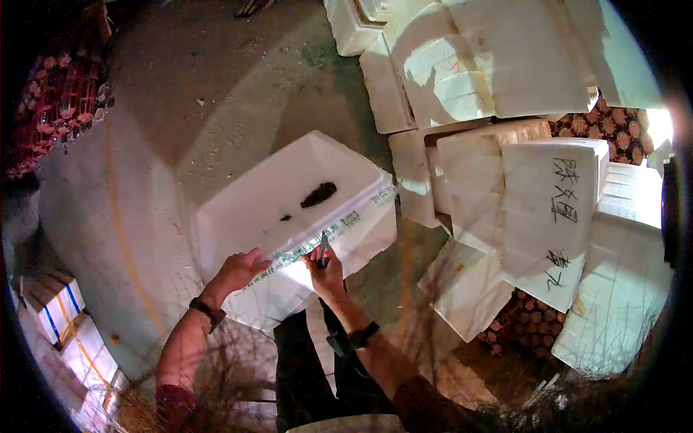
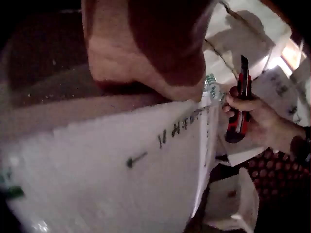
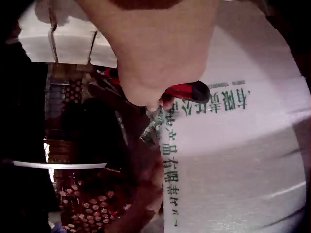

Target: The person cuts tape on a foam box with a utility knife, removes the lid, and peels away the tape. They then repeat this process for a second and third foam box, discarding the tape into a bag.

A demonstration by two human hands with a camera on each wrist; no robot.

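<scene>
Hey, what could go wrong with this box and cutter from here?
First, the utility knife in the right grip has its blade out, with the left grip along the same box edge; a slip might cut it. Second, the blade is close to the foam box, so it could gouge the wall. Third, the green-printed tape looks loose near the knife and might snag.

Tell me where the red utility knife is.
In the left wrist view, the red utility knife is at right, blade up in the right-hand grip, beside the taped edge of the white foam box.
</scene>
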